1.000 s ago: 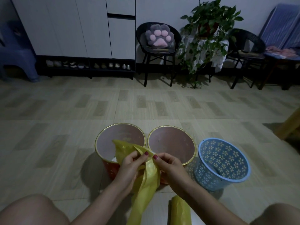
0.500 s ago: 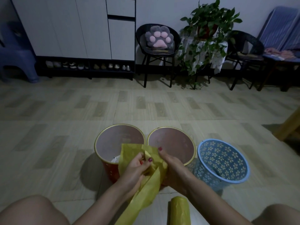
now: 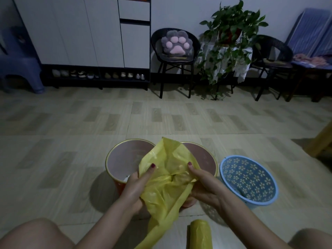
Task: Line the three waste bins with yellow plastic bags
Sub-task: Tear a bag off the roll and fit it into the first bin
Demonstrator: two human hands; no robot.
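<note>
head | yellow bag (image 3: 167, 178) btwn hands – left hand (image 3: 136, 184) & right hand (image 3: 203, 186) both grip it

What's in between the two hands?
In the head view, the yellow bag: the left hand and right hand each grip a side of its mouth, pulling it open in front of the two round bins.
</note>
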